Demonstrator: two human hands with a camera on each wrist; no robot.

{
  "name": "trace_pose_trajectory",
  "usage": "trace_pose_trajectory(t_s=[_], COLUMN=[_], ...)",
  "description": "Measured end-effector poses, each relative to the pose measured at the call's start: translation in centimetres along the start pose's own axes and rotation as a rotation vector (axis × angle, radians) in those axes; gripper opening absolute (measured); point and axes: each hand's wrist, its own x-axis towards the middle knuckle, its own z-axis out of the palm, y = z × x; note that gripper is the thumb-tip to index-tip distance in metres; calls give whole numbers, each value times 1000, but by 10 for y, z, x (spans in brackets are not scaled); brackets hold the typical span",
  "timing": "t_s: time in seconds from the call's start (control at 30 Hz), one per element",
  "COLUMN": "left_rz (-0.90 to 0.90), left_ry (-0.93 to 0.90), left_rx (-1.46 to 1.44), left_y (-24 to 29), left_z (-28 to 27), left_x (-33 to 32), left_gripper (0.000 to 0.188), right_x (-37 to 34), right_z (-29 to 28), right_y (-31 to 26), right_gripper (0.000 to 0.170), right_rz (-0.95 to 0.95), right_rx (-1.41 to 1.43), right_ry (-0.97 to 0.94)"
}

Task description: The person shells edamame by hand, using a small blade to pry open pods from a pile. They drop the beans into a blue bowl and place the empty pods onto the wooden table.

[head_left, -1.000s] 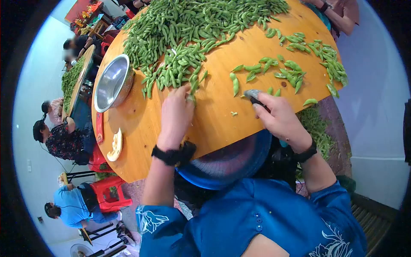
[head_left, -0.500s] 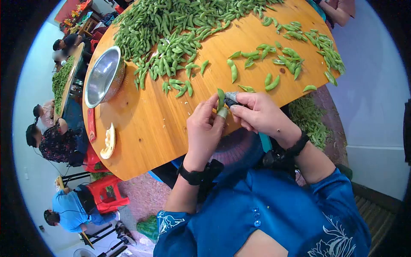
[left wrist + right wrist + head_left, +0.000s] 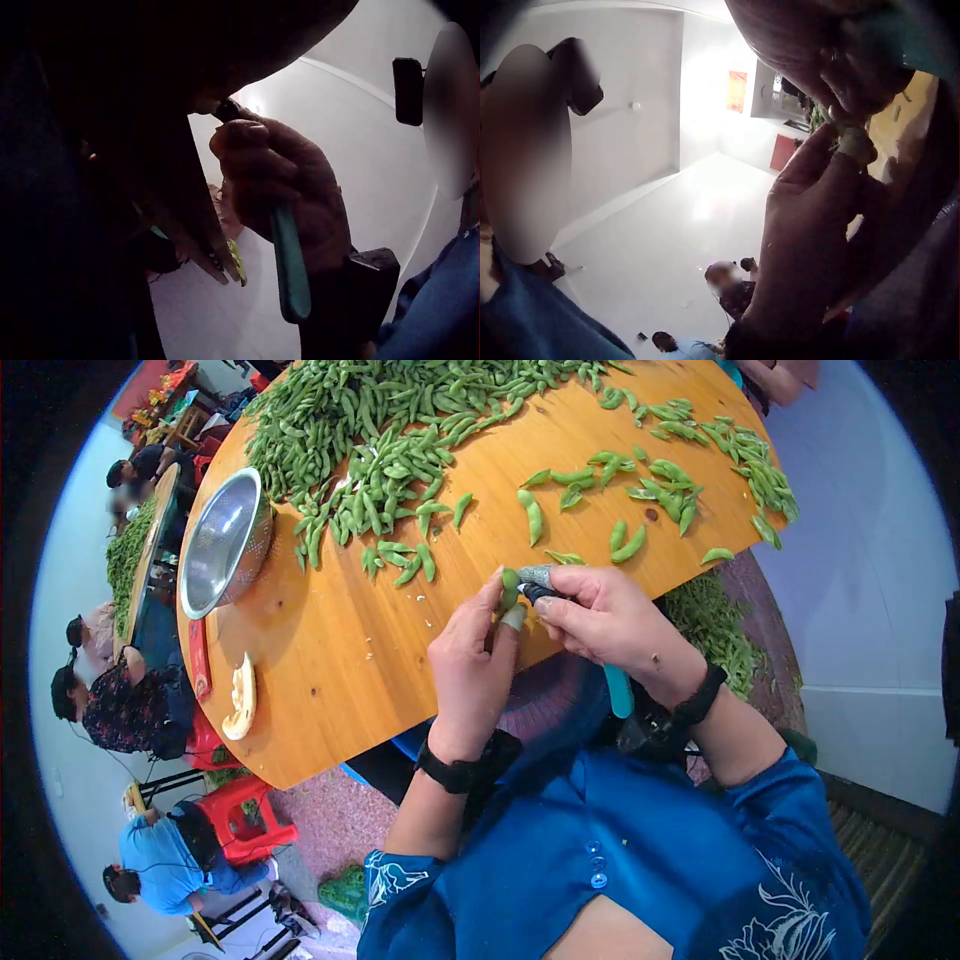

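My left hand (image 3: 470,670) pinches a green soybean pod (image 3: 510,588) between thumb and fingers, above the table's near edge. A pale wrap (image 3: 514,617) covers that thumb's tip. Close against the pod from the right, my right hand (image 3: 625,622) grips a slim tool with a teal handle (image 3: 289,270). The handle sticks out below the fist; the tool's kind is unclear, its working end small and dark. Grey covering (image 3: 537,574) wraps the right index fingertip. In the right wrist view, the left hand (image 3: 810,210) appears dark, its fingertips meeting the right hand's.
A large heap of pods (image 3: 370,420) lies on the wooden table (image 3: 330,650). Scattered pods (image 3: 665,495) lie on the right. A metal colander (image 3: 225,545), a red-handled object (image 3: 200,660) and a cream-coloured curved piece (image 3: 241,698) stand left. Below is a blue basin (image 3: 550,720).
The left hand has come from the heap's edge to the right hand, bringing a pod. Both hands now meet at it. Several pods lie newly loose near the heap.
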Motion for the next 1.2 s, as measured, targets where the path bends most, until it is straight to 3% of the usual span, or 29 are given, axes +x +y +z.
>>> trace_pose_trajectory(t_s=[0.1, 0.17, 0.3, 0.37, 0.47, 0.57, 0.83, 0.9, 1.0, 1.2], left_rz=[98, -110, -156, -292, -190, -340, -336, -308, -271, -359], left_ry=[73, 25, -13, -47, -29, -81, -142, -97, -58, -23], left_rx=[-33, -160, -271, -394, -445, -644, -1044, -984, -887, -901], left_y=[-7, 2, 1, 0, -1, -2, -16, -8, -8, -11], left_z=[2, -2, -7, -10, -10, -17, -28, -22, -22, -22], left_x=[-1, -2, -2, -2, 0, 3, 6, 4, 3, 3], left_gripper=[41, 32, 30, 27, 30, 30, 31, 30, 27, 27], right_x=[0, -1, 5, 6, 10, 21, 32, 27, 19, 20], right_z=[7, 6, 3, 4, 0, -5, -5, 3, 16, 17], right_y=[-2, -3, 1, -3, -2, 5, 1, -9, -19, -5], right_gripper=[13, 12, 13, 13, 12, 11, 9, 8, 9, 10], right_rz=[-11, 53, 146, 184, 214, 229, 253, 248, 256, 207], right_rx=[89, 147, 286, 404, 472, 589, 718, 600, 478, 613], right_ry=[55, 23, -13, -19, -75, -164, -336, -201, -147, -160])
